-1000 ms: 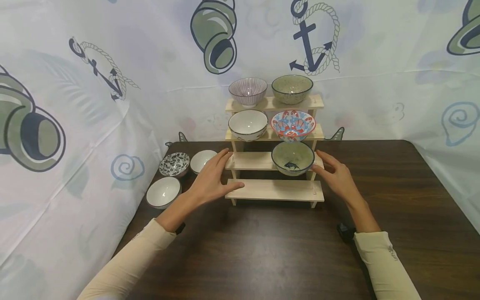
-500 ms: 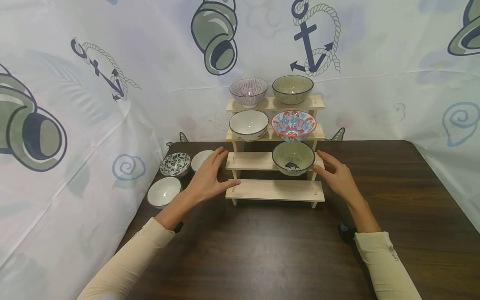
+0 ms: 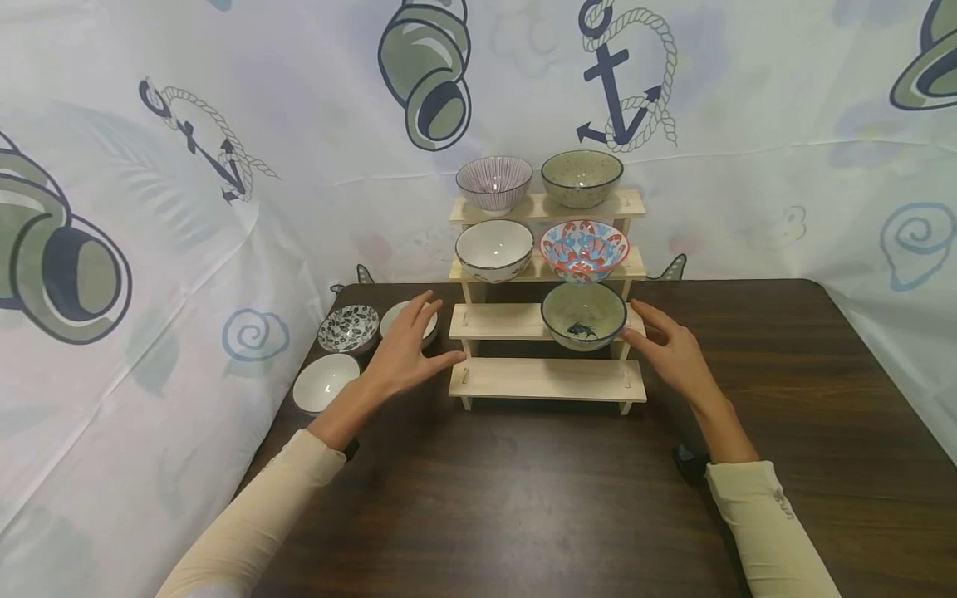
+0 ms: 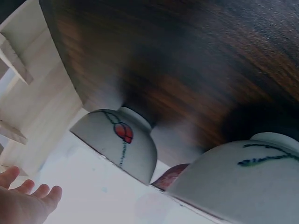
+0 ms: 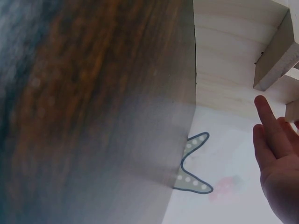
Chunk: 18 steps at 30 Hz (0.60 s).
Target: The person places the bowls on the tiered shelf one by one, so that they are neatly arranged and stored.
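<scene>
My left hand [image 3: 401, 350] hovers with spread fingers left of the wooden tiered stand [image 3: 549, 379], partly in front of a white bowl [image 3: 429, 330] on the table. The left wrist view shows that hand [image 4: 29, 198] empty, near a white bowl with a red flower [image 4: 122, 140]. At the stand's right side, my right hand [image 3: 670, 353] has its fingertips by a green bowl with a dark fish [image 3: 579, 311] on the third tier; whether they touch it is unclear. In the right wrist view the hand [image 5: 278, 158] has extended fingers beside the stand's wood [image 5: 275, 56].
Higher tiers carry a striped bowl [image 3: 493, 181], a speckled green bowl [image 3: 581, 176], a white bowl [image 3: 494, 247] and a red-blue patterned bowl [image 3: 584, 249]. On the table's left are a black-and-white bowl [image 3: 348, 329] and another white bowl [image 3: 323, 382]. Patterned cloth [image 3: 299, 124] hangs behind.
My left hand has moved left, away from the stand and over toward the white bowl on the table. My right hand and the bowls on the stand have stayed in place.
</scene>
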Available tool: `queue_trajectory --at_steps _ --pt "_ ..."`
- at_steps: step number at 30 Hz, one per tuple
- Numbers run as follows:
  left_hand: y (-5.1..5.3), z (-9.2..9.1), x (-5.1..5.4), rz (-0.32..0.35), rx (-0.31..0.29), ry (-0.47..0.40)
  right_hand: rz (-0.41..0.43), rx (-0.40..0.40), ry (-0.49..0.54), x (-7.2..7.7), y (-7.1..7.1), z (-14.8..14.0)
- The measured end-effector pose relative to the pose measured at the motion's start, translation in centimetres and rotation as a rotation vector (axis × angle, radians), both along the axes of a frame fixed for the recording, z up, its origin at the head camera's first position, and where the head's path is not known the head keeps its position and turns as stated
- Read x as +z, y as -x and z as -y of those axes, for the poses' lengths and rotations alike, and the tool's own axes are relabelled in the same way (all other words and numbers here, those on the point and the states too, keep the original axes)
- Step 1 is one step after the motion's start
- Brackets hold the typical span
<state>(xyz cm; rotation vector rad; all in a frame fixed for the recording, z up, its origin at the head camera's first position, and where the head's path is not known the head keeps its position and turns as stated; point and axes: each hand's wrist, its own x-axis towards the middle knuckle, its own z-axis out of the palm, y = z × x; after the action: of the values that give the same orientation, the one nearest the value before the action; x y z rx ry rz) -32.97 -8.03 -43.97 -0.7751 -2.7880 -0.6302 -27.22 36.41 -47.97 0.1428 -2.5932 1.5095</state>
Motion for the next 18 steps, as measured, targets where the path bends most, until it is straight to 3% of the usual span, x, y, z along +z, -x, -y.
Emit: queue_trajectory --at_steps 18 --pt "1.7 1.5 -1.5 0.084 0.047 -0.031 -0.007 0.005 0.003 0.0 -0.1 0.0"
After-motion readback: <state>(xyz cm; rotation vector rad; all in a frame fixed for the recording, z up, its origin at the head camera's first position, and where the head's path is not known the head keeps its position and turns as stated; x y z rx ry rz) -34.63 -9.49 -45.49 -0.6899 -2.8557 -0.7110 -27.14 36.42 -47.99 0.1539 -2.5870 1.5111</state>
